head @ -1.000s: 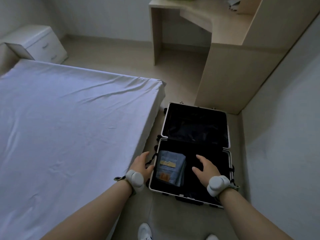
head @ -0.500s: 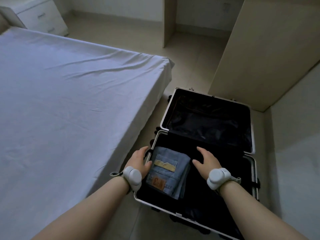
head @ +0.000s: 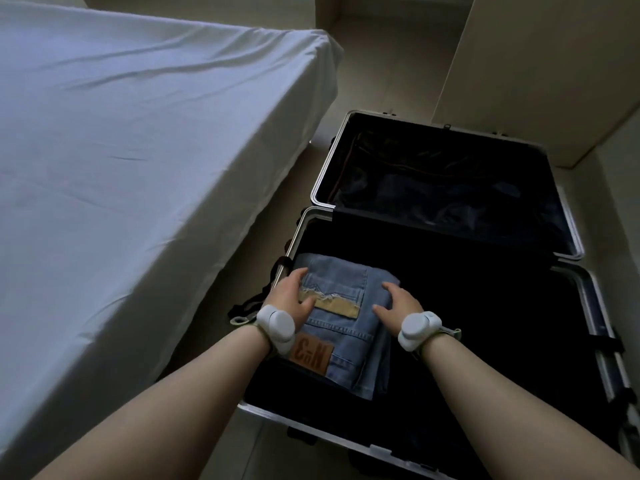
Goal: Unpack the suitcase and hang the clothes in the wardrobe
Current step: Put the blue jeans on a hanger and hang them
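home bedroom | made bed point(head: 121, 150) | wooden wardrobe point(head: 540, 64) | tiled floor point(head: 381, 74)

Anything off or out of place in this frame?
Nothing stands out. The suitcase lies open flat on the floor beside the bed, with folded jeans in the near half, slightly askew to its walls; left hand and right hand rest on them. The far half is too dark to check.
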Tool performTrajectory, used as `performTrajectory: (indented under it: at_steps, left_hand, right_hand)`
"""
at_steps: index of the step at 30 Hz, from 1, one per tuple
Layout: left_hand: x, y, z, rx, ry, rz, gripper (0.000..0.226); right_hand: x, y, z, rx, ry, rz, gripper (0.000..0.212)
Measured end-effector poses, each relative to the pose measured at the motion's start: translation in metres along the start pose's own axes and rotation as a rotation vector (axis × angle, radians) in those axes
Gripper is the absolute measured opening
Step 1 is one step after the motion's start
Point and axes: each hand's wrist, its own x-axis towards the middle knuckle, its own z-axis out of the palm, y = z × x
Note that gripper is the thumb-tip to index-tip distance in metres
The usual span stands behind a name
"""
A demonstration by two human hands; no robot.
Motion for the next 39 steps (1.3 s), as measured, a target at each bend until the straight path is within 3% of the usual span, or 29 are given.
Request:
performTrajectory:
  at_steps: [9, 15, 19, 24, 28, 30, 32, 35, 39]
  left_hand:
    - [0.007, -0.004, 0.018, 0.073, -0.03, 0.118, 0.06]
    - [0.008, -0.004, 0.019, 0.071, -0.004, 0.121, 0.06]
    - [0.007, -0.009, 0.021, 0.098, -0.044, 0.109, 0.06]
    - [0.011, -0.013, 0.019, 0.091, -0.042, 0.09, 0.059]
    - [0.012, -0.014, 0.019, 0.079, -0.056, 0.076, 0.059]
    - [0.012, -0.015, 0.021, 0.085, -0.064, 0.075, 0.06]
    - [0.014, -0.015, 0.023, 0.095, -0.067, 0.074, 0.06]
    - [0.017, -0.015, 0.024, 0.097, -0.061, 0.079, 0.061]
    - [0.022, -0.016, 0.018, 0.092, 0.033, 0.158, 0.067]
  right_hand:
    - [0.012, 0.019, 0.057, 0.058, 0.008, 0.196, 0.072]
    - [0.02, 0.02, 0.063, 0.088, 0.038, 0.191, 0.058]
    - [0.021, 0.021, 0.064, 0.115, 0.081, 0.184, 0.06]
    - [0.028, 0.02, 0.071, 0.36, 0.115, 0.159, 0.063]
    - [0.036, 0.018, 0.071, 0.688, 0.171, 0.276, 0.091]
    - [0.039, 0.019, 0.071, 0.691, 0.09, 0.295, 0.091]
    - [0.036, 0.014, 0.068, 0.585, 0.05, 0.228, 0.071]
    - [0.026, -0.001, 0.066, 0.35, 0.177, 0.1, 0.054]
    - [0.004, -0.021, 0.062, 0.467, 0.205, -0.167, 0.047]
